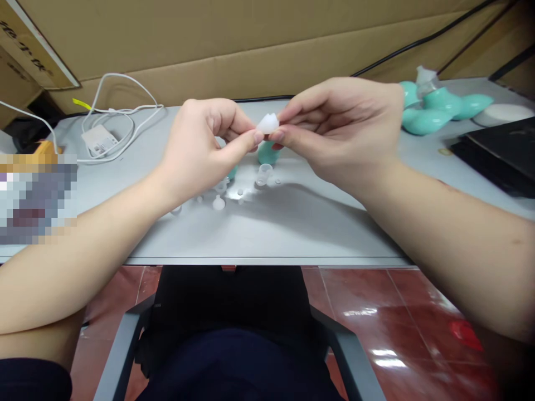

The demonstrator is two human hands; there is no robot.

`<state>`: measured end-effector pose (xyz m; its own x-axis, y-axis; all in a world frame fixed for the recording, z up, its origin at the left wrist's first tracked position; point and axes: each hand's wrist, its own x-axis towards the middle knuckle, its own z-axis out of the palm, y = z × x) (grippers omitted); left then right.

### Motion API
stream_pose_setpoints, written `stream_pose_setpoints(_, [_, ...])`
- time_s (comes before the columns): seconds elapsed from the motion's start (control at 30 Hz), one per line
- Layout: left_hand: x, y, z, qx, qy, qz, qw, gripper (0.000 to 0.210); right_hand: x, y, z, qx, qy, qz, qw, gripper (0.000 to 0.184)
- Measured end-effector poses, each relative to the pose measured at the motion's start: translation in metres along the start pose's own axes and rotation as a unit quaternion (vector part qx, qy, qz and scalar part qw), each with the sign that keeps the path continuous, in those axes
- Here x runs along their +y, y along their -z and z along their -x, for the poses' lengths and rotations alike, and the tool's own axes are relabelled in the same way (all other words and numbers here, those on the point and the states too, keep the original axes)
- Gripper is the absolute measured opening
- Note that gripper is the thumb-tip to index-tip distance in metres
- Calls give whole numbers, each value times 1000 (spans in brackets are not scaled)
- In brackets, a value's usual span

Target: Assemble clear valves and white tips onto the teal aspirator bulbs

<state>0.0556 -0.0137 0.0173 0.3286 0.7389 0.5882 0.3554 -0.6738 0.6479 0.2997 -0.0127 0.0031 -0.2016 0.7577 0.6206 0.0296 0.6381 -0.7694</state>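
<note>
Between my two hands, raised over the table, is a small translucent white plastic piece. My left hand pinches its left side with thumb and forefinger. From the right, my right hand grips the same piece with thumb and fingertips. Below them on the table stands a clear little cup, with a teal bulb just behind it. A white funnel-shaped piece lies nearer to me, among several tiny round white parts. Part of another teal piece is hidden behind my left hand.
Several teal bulbs are heaped at the back right, beside a black flat object. A white cable with a white adapter lies at the back left. Cardboard walls the table's rear. Chair armrests flank my lap.
</note>
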Motion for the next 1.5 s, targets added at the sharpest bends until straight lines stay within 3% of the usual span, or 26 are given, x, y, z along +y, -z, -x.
stream_pose_setpoints(0.37, [-1,2,3,-18,-13,-20,1000,43,-9,-3,-1,25,-26,11,999,53])
stream_pose_setpoints(0.5, [3,3,3,-12,-23,-19,999,36,-12,0,-5,-1,-30,-56,998,50])
stream_pose_setpoints(0.7, [1,1,3,29,-64,-41,997,31,-10,7,-10,-34,-85,-118,989,25])
stream_pose_setpoints(0.9, [-9,2,4,42,-106,-84,990,28,-12,6,-13,-22,-140,-88,986,15])
stream_pose_setpoints(1.2, [5,3,7,13,-60,-130,990,21,-16,6,-14,-34,-170,-98,980,18])
stream_pose_setpoints(1.5, [-12,2,5,14,-86,-105,991,25,-18,8,-16,-39,-181,-79,979,32])
